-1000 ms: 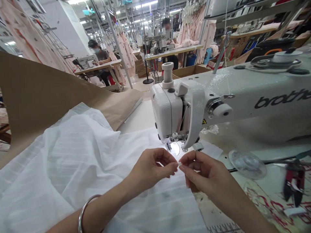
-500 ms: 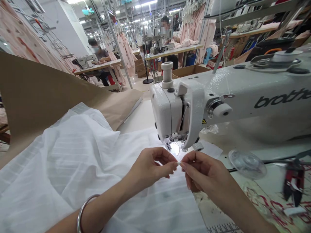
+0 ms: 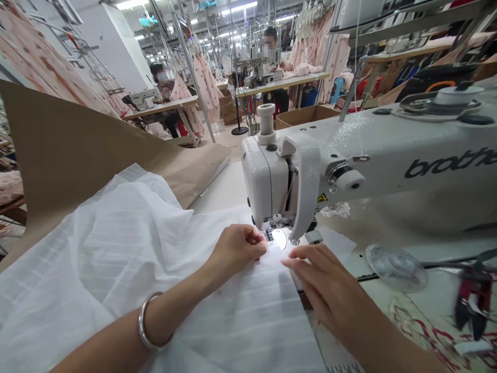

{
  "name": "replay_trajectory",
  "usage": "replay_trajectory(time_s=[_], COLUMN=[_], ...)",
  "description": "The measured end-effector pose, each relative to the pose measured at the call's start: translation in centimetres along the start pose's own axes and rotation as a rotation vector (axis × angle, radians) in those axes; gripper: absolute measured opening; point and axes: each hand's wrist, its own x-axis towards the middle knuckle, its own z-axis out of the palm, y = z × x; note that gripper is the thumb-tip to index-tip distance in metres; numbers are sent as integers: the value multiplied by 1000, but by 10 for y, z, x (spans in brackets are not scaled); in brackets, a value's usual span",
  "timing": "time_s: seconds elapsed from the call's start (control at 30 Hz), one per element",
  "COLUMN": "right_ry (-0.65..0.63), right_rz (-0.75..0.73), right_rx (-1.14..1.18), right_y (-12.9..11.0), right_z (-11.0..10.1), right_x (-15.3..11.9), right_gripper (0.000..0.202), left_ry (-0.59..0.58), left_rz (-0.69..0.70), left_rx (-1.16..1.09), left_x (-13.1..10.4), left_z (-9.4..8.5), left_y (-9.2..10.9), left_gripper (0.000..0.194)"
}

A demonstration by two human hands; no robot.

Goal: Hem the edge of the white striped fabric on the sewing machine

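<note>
A sheer white striped fabric spreads over the left of the sewing table and reaches under the white sewing machine. My left hand, a silver bangle on its wrist, is closed in a pinch just left of the presser foot. Whatever its fingertips hold is too small to make out against the white cloth. Over the right edge of the fabric, below the lit needle plate, my right hand has its fingers stretched forward and apart, with nothing visible in them.
A clear plastic bobbin-like disc and red-and-black snips lie to the right under the machine arm. Brown paper rises behind the fabric. Beyond, two people sit at other machines, near hanging pink garments.
Both hands were pinching a small white bit together before the needle. They have now parted: my left hand moved left and up toward the foot, and my right hand's fingers opened.
</note>
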Motion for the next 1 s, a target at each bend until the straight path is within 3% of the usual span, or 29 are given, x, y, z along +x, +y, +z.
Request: replay_trajectory(time_s=[0.07, 0.17, 0.37, 0.5, 0.77, 1.0], right_ry=[-7, 9, 55, 26, -48, -23], right_rz=[-123, -179, -135, -131, -104, -22], right_rx=[-116, -238, -191, -161, -113, -14], right_y=[-3, -6, -5, -3, 0, 4], right_z=[7, 15, 18, 16, 16, 6], right_x=[-5, -9, -8, -8, -14, -7], right_gripper=[37, 43, 45, 47, 48, 52], left_ry=[1, 3, -100, -96, -45, -50], left_rz=[2, -7, -92, -181, -193, -181], left_rx=[17, 16, -185, -228, -125, -36], left_x=[2, 2, 3, 9, 10, 8], left_z=[-1, -4, 4, 16, 18, 16], left_y=[-3, -2, 2, -6, -8, -1], left_gripper=[11, 7, 8, 10, 10, 15])
